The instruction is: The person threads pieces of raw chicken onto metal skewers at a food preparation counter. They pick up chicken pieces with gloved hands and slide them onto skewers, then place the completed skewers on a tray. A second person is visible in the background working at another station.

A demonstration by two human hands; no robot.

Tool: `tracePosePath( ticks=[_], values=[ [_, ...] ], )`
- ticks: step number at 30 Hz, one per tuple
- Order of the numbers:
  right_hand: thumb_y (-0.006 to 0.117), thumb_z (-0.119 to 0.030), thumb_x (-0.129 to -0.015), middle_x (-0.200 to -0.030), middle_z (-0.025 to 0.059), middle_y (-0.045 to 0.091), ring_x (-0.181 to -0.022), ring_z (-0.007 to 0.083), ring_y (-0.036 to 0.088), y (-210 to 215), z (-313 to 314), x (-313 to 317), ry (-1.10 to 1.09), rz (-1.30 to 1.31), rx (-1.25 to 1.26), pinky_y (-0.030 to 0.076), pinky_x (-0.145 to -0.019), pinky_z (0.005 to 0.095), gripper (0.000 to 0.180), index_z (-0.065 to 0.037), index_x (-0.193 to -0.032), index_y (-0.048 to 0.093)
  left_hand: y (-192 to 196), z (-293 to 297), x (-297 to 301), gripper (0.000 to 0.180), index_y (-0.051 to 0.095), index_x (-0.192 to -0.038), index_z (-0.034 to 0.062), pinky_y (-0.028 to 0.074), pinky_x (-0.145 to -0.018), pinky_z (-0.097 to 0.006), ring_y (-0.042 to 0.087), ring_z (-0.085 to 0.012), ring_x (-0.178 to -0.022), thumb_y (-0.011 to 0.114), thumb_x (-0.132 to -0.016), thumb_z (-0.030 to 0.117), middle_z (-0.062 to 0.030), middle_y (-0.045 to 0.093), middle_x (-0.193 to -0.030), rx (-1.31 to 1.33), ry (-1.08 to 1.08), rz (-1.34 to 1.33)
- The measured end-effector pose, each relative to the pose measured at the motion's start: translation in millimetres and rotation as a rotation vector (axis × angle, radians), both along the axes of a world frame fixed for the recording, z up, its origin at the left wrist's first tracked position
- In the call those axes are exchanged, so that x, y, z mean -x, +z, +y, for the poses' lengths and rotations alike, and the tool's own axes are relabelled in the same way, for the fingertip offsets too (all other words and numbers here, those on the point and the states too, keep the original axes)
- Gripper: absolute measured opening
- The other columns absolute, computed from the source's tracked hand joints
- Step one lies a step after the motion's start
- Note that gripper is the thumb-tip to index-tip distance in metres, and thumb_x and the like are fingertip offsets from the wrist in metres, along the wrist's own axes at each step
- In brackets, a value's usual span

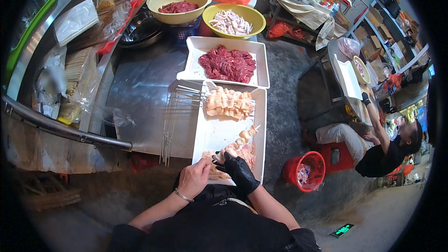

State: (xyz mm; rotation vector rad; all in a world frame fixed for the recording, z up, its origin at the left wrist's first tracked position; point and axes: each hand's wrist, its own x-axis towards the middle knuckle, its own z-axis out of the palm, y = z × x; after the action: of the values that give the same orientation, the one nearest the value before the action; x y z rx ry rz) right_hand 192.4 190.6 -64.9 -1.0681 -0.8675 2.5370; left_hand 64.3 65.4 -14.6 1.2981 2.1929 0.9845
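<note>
My right hand (239, 171), in a black glove, grips a skewer (238, 143) threaded with pale raw meat pieces over the near end of a white rectangular tray (218, 133). My bare left hand (193, 178), with a bracelet at the wrist, pinches the skewer's near end and the meat beside the glove. Finished pale skewers (229, 103) lie across the tray's far end. Loose pale meat (249, 153) lies under my hands. Bare thin sticks (170, 126) lie on the steel counter left of the tray.
A second white tray (196, 71) holds red sliced meat. Beyond stand two yellow bowls, one with red meat (178, 7), one with pale pieces (231, 22). Bagged stick bundles (77, 81) lie left. A red bin (305, 171) stands right, near a seated person (382, 151).
</note>
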Motion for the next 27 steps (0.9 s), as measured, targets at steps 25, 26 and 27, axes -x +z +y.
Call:
tracePosePath(
  ticks=[25, 26, 27],
  values=[
    [0.052, -0.019, -0.095, -0.110, 0.0118, 0.067, -0.100, 0.0207, 0.064, -11.9, 17.3, -81.1, -0.338, -0.219, -0.229, 0.050, -0.086, 0.0310, 0.034, 0.001, -0.123, 0.056, -15.0, 126.1, 174.8, 0.013, 0.062, -0.087, 0.0075, 0.046, -0.076, -0.042, 0.059, -0.0301, -0.085, 0.062, -0.086, 0.021, -0.0098, 0.061, -0.088, -0.148, -0.072, 0.520],
    [0.053, -0.019, -0.095, -0.107, 0.0112, 0.068, -0.097, 0.0203, 0.065, -5.8, 21.6, -86.7, -0.349, -0.246, -0.259, 0.050, -0.084, 0.0307, 0.033, 0.002, -0.120, 0.058, -14.3, 104.5, 176.4, 0.013, 0.061, -0.088, 0.0069, 0.046, -0.074, -0.044, 0.060, -0.0322, -0.083, 0.061, -0.086, 0.020, -0.0111, 0.061, -0.087, -0.117, 0.048, 0.440],
    [0.054, -0.020, -0.095, -0.104, 0.0107, 0.068, -0.095, 0.0199, 0.065, -0.7, 27.4, -90.6, -0.368, -0.267, -0.292, 0.050, -0.082, 0.0305, 0.032, 0.002, -0.118, 0.060, -16.0, 85.8, 181.9, 0.013, 0.060, -0.088, 0.0064, 0.047, -0.071, -0.045, 0.060, -0.0342, -0.082, 0.061, -0.087, 0.019, -0.0125, 0.062, -0.087, -0.092, 0.161, 0.366]
  ],
)
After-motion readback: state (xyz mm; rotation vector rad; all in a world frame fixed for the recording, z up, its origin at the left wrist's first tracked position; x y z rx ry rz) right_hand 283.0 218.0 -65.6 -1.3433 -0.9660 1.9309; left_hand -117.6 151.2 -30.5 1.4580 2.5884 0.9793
